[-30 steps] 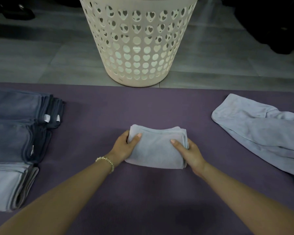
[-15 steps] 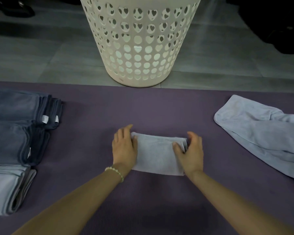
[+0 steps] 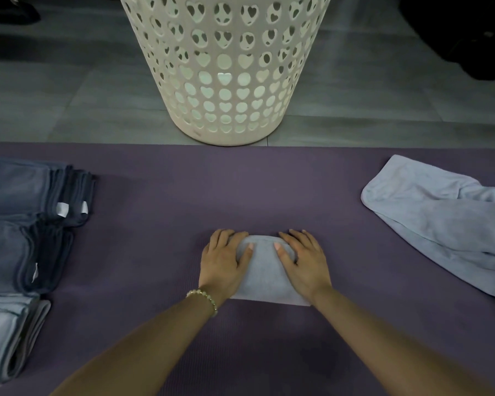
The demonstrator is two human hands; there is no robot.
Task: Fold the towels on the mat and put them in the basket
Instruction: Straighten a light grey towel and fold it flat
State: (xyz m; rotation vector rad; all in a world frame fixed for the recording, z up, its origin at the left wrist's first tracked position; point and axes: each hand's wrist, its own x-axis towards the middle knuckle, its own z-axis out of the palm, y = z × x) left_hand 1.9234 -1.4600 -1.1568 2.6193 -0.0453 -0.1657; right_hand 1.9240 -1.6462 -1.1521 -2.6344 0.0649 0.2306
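Smoothing the fold: a small pale-blue folded towel (image 3: 264, 274) lies at the middle of the purple mat (image 3: 154, 252), pressed flat under both hands. The left hand (image 3: 223, 261) covers its left end and the right hand (image 3: 306, 264) its right end. Both are palms down, fingers laid out fairly straight and thumbs angled inward across the cloth. Neither hand appears to grip it, and the two are apart, with a strip of towel showing between them. A bead bracelet (image 3: 203, 297) circles the left wrist.

To the right, well apart from the hands, a loose towel (image 3: 440, 224) of the same pale colour lies rumpled and unfolded, running out of view at the mat's edge. On the left sit finished stacks: a dark blue pile (image 3: 20, 192), a second dark pile (image 3: 15, 252) just in front of it, and a pale pile (image 3: 3, 338) nearest the person.

Straight ahead, just past the mat's far edge, a white basket (image 3: 226, 130) pierced with hearts and circles stands on the grey tiled floor (image 3: 69, 95). Its rim is out of view, so what it holds cannot be told.

The folding looks mostly done, with this towel seemingly at its final press and one loose towel plainly left. The move to the basket appears to lie largely ahead, for this towel and for the stacks alike.
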